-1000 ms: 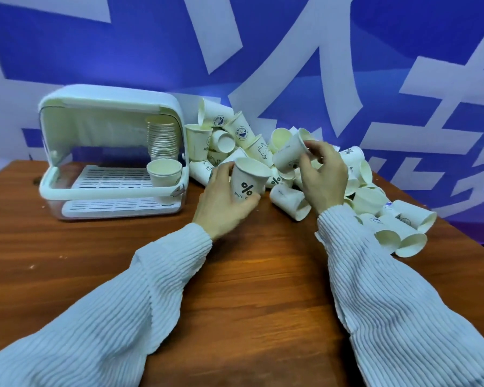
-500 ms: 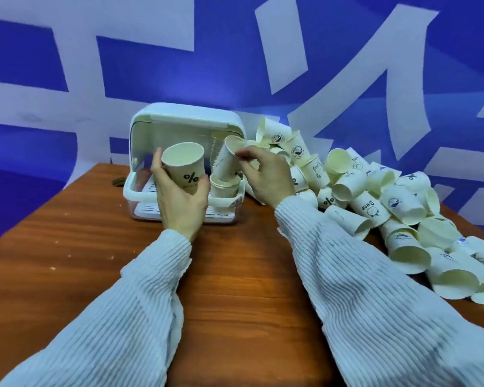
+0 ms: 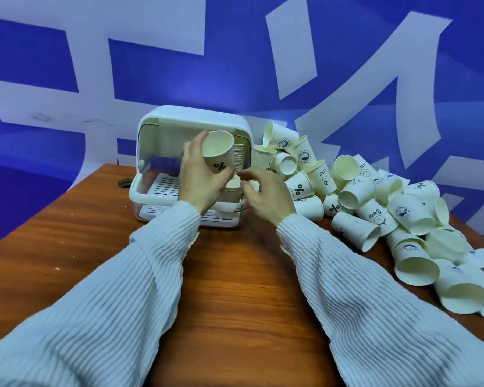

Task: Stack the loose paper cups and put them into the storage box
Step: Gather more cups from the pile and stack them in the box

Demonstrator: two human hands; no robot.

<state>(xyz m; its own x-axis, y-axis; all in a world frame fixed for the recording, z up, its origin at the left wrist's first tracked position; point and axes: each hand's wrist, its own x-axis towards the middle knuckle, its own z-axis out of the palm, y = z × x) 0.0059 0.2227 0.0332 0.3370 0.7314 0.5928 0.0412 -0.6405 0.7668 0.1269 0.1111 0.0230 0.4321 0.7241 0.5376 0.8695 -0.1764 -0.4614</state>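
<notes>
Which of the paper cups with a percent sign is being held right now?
The percent-sign cup gripped in the left hand, raised before the storage box. The other percent cups lie loose in the pile.

Left hand [image 3: 199, 177] gripping a paper cup [image 3: 219, 155] before the storage box [image 3: 162, 196]; right hand [image 3: 266, 194] empty (fingers curled); loose cups [image 3: 375, 202] heaped on counter [image 3: 235, 275].

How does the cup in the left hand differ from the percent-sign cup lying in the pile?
The held cup is gripped by the left hand in front of the box; the pile cup rests on the table among other cups. The held cup's mouth faces the camera; the pile cup shows only its side. Both are cream with a percent print.
</notes>
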